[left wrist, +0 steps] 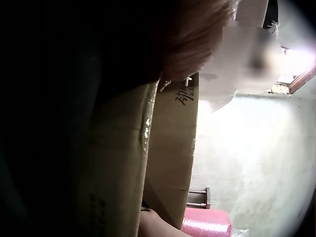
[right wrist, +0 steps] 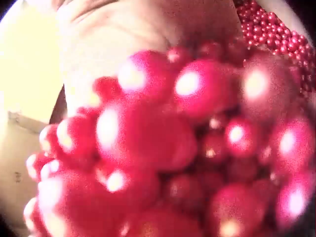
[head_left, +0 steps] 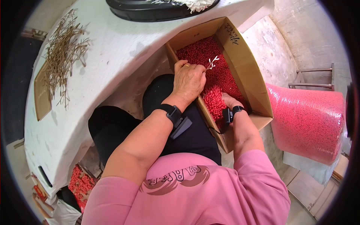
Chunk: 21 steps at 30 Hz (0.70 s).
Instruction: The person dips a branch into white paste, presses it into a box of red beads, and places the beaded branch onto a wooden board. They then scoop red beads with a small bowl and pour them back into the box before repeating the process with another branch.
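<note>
The person's left hand [head_left: 189,80] is over the box's left wall, its fingers curled and pinching a pale twig [head_left: 212,63]; that grip probably steadies the stem while leaving its tip exposed. The bunch of red beads [head_left: 213,102] is inside the near part of the cardboard box [head_left: 245,71], beside the right hand [head_left: 230,101]. That hand probably supports the bunch over the loose red beads [head_left: 200,50] so strays drop back into the box, but its fingertips are hidden, so their grip cannot be told. The left wall runs close beneath the left wrist, and the right forearm crosses the box's near end. More room for moving lies toward the box's far end; its right wall limits sideways reach.
</note>
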Each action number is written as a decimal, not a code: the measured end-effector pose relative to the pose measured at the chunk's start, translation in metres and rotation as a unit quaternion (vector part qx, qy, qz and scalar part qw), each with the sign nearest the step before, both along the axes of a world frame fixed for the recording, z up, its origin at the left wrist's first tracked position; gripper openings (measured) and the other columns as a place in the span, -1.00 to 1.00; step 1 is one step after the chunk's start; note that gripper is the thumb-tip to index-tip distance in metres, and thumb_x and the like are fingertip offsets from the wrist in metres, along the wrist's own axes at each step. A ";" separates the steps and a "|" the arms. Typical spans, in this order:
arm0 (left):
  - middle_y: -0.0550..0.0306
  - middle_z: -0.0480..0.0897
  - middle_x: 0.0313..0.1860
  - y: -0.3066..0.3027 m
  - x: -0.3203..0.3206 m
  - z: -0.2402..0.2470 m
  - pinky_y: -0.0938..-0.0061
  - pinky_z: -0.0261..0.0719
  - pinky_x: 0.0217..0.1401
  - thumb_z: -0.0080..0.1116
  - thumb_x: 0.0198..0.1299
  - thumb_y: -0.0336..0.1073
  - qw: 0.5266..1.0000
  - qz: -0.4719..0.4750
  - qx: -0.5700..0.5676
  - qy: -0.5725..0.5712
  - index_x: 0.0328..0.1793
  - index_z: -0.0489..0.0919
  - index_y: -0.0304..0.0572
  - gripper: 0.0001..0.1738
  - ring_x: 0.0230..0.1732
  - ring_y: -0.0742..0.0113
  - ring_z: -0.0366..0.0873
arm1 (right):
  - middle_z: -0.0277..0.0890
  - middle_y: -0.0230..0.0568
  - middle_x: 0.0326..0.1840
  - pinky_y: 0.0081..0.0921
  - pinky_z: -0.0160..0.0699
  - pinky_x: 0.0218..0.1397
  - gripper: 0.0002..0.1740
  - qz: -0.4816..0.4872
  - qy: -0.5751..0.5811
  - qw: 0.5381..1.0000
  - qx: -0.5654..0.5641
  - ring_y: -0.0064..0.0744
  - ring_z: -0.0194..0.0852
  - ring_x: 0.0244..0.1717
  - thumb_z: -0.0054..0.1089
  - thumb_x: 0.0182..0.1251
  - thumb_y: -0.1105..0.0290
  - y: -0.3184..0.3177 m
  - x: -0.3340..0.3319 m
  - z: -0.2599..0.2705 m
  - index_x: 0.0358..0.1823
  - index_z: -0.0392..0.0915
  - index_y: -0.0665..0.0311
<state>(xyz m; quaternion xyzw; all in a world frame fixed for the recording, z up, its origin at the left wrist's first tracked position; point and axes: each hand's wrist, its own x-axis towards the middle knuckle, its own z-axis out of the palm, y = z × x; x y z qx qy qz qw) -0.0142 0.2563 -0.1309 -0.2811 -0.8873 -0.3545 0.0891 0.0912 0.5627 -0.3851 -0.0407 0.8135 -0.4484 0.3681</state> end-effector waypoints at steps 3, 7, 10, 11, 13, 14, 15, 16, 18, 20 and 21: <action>0.07 0.69 -0.37 -0.004 0.003 -0.003 0.13 0.31 0.31 0.22 0.17 -0.33 1.000 0.009 -0.025 0.010 -0.26 0.67 -0.08 -0.93 -0.22 0.10 0.64 | 0.22 -0.16 0.59 -0.38 -0.08 0.65 -0.26 -0.138 -0.075 0.986 -0.057 -0.35 -0.01 0.63 -0.12 0.35 -0.03 -0.015 -0.003 0.039 0.50 0.28 0.17; 0.06 0.70 -0.36 -0.005 0.004 -0.003 0.13 0.31 0.31 0.24 0.16 -0.31 0.999 0.016 -0.038 0.010 -0.25 0.68 -0.08 -0.92 -0.20 0.09 0.65 | 0.13 -0.14 0.64 -0.38 -0.14 0.68 -0.18 -0.270 -0.103 0.957 -0.037 -0.30 -0.12 0.69 0.07 0.25 0.14 -0.043 0.000 0.128 0.57 0.19 0.19; 0.05 0.71 -0.36 -0.004 0.004 -0.006 0.13 0.32 0.31 0.26 0.15 -0.31 0.999 0.021 -0.045 0.014 -0.26 0.69 -0.09 -0.91 -0.20 0.08 0.65 | 0.33 -0.18 0.51 -0.38 0.10 0.58 -0.19 -0.282 -0.071 0.955 -0.058 -0.26 0.17 0.54 0.10 0.14 0.27 -0.030 -0.003 0.139 0.52 0.27 0.23; 0.05 0.71 -0.36 -0.004 0.004 -0.007 0.14 0.32 0.31 0.26 0.14 -0.30 0.999 0.024 -0.045 0.016 -0.27 0.70 -0.08 -0.91 -0.21 0.08 0.65 | 0.39 -0.21 0.46 -0.39 0.16 0.55 -0.20 -0.276 -0.073 0.950 -0.127 -0.29 0.25 0.49 0.12 0.13 0.28 -0.025 -0.005 0.147 0.50 0.29 0.23; 0.05 0.71 -0.37 -0.002 0.004 -0.008 0.14 0.32 0.31 0.27 0.13 -0.30 0.998 0.026 -0.053 0.016 -0.28 0.70 -0.08 -0.92 -0.21 0.08 0.65 | 0.53 -0.31 0.27 -0.43 0.36 0.38 -0.26 -0.309 -0.036 0.921 -0.234 -0.41 0.44 0.27 0.15 0.11 0.32 -0.029 -0.002 0.183 0.42 0.36 0.27; 0.05 0.71 -0.37 -0.002 0.004 -0.008 0.14 0.32 0.30 0.28 0.13 -0.30 0.998 0.025 -0.062 0.014 -0.29 0.71 -0.08 -0.92 -0.21 0.08 0.66 | 0.50 -0.28 0.32 -0.43 0.34 0.38 -0.26 -0.326 -0.025 0.905 -0.273 -0.41 0.41 0.29 0.14 0.13 0.34 -0.034 -0.004 0.204 0.43 0.34 0.31; 0.05 0.71 -0.37 -0.002 0.003 -0.008 0.14 0.33 0.30 0.29 0.12 -0.30 0.997 0.026 -0.072 0.013 -0.31 0.71 -0.08 -0.92 -0.22 0.09 0.66 | 0.49 -0.28 0.32 -0.43 0.34 0.39 -0.25 -0.345 0.000 0.900 -0.265 -0.41 0.40 0.30 0.16 0.13 0.33 -0.036 -0.005 0.220 0.43 0.34 0.32; 0.05 0.71 -0.37 -0.002 0.003 -0.008 0.14 0.33 0.30 0.29 0.12 -0.30 0.997 0.025 -0.076 0.013 -0.31 0.71 -0.08 -0.93 -0.22 0.09 0.66 | 0.48 -0.28 0.32 -0.43 0.33 0.39 -0.24 -0.362 0.025 0.895 -0.258 -0.42 0.39 0.31 0.19 0.14 0.33 -0.037 -0.006 0.233 0.44 0.33 0.34; 0.04 0.71 -0.38 -0.002 0.003 -0.008 0.14 0.33 0.30 0.30 0.10 -0.30 0.996 0.027 -0.084 0.013 -0.32 0.72 -0.07 -0.93 -0.22 0.09 0.66 | 0.49 -0.24 0.27 -0.45 0.32 0.42 -0.24 -0.383 0.067 0.892 -0.233 -0.42 0.39 0.31 0.23 0.18 0.35 -0.040 -0.011 0.260 0.46 0.29 0.33; 0.04 0.71 -0.38 -0.003 0.003 -0.008 0.14 0.33 0.29 0.30 0.10 -0.31 0.996 0.023 -0.085 0.009 -0.33 0.71 -0.08 -0.94 -0.22 0.09 0.66 | 0.48 -0.22 0.28 -0.45 0.44 0.31 -0.23 -0.403 0.121 0.876 -0.235 -0.43 0.43 0.25 0.32 0.17 0.37 -0.067 -0.019 0.303 0.45 0.29 0.33; 0.04 0.71 -0.38 -0.003 0.003 -0.008 0.14 0.33 0.29 0.30 0.09 -0.31 0.996 0.021 -0.086 0.008 -0.34 0.71 -0.08 -0.94 -0.22 0.09 0.66 | 0.48 -0.21 0.25 -0.43 0.48 0.27 -0.22 -0.399 0.156 0.882 -0.196 -0.41 0.46 0.21 0.36 0.16 0.36 -0.080 -0.024 0.318 0.44 0.30 0.30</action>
